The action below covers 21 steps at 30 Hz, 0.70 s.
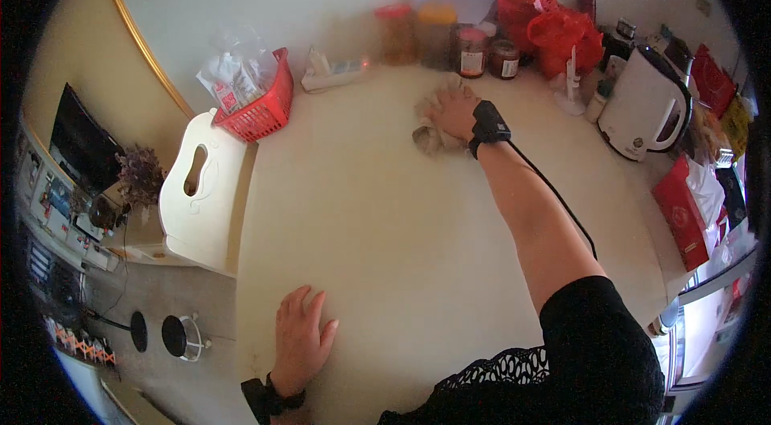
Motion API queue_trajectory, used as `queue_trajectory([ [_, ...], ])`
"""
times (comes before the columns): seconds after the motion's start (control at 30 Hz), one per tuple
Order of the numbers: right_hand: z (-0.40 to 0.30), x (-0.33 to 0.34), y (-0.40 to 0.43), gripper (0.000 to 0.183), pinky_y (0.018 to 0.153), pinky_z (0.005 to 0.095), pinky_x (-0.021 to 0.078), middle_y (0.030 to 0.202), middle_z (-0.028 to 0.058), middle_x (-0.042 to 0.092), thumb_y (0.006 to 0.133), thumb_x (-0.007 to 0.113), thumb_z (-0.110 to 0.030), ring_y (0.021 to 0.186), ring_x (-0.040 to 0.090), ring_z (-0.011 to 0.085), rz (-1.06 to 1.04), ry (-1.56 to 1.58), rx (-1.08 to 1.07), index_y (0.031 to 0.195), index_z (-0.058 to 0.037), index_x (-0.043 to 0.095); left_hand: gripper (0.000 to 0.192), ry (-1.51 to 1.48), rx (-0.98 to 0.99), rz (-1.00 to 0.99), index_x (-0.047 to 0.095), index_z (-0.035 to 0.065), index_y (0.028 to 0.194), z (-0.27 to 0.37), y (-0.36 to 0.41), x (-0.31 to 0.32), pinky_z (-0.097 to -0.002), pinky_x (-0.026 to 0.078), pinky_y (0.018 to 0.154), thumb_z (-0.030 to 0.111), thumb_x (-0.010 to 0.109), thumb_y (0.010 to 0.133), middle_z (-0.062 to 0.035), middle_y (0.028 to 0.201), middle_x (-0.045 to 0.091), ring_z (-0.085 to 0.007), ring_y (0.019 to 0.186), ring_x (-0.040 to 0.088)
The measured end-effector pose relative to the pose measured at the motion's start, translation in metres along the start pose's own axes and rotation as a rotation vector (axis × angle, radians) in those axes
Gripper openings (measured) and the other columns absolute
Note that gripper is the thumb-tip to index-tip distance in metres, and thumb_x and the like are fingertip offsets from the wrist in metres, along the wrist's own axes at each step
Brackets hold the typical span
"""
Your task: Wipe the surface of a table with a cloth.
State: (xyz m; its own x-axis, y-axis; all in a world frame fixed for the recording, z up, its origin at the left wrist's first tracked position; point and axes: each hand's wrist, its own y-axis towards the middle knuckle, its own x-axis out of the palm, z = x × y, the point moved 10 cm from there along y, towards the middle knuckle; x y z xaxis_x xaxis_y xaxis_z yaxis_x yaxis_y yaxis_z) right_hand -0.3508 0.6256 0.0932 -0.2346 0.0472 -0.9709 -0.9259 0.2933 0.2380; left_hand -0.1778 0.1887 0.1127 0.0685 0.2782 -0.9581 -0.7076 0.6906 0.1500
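My right hand [453,113] presses a crumpled light-coloured cloth [429,139] flat against the pale tabletop [373,232], towards the back near the jars. That arm is stretched far forward, and a black device with a cable is strapped at its wrist. Near the front left edge, my left hand [301,328] rests on the tabletop with its fingers apart and nothing in it. A black device is strapped to the left wrist too.
Along the wall stand a power strip [337,74], a red-lidded jar [471,55] and a smaller dark jar [504,61]. A red plastic basket [256,112] is at the back left. An electric kettle [641,109] and a red tissue pack [683,214] line the right side.
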Motion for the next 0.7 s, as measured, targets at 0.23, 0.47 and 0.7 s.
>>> queue_trajectory([
  [0.23,-0.018,-0.015,-0.057,0.07,0.111,0.0559,0.0156,0.151,0.0157,0.025,0.089,0.033,-0.06,0.138,0.022,0.0399,-0.134,0.07,0.158,0.144,-0.0164,0.035,0.05,0.059,0.036,0.056,0.048,0.0025,0.122,0.001,-0.003,-0.002,-0.0476,0.036,0.099,0.016,0.067,0.078,-0.0208,0.126,0.045,-0.0387,0.117,0.043],
  [0.47,-0.04,-0.041,-0.14,0.065,0.107,0.057,0.0234,0.149,0.016,0.029,0.09,0.041,-0.055,0.137,0.022,0.0412,-0.11,0.018,0.033,0.142,-0.0168,0.036,0.048,0.053,0.085,0.134,0.051,0.0015,0.119,-0.006,-0.004,-0.001,-0.0463,0.038,0.099,0.016,0.068,0.077,-0.0187,0.123,0.048,-0.0374,0.115,0.045],
  [0.7,-0.077,-0.08,-0.25,0.063,0.103,0.0559,0.0289,0.145,0.0178,0.036,0.089,0.044,-0.054,0.134,0.029,0.0414,-0.079,0.003,-0.167,0.139,-0.0166,0.042,0.044,0.027,0.088,0.169,0.054,0.0018,0.118,-0.008,-0.005,0.0,-0.0452,0.039,0.096,0.018,0.067,0.079,-0.0156,0.122,0.048,-0.0354,0.114,0.046],
])
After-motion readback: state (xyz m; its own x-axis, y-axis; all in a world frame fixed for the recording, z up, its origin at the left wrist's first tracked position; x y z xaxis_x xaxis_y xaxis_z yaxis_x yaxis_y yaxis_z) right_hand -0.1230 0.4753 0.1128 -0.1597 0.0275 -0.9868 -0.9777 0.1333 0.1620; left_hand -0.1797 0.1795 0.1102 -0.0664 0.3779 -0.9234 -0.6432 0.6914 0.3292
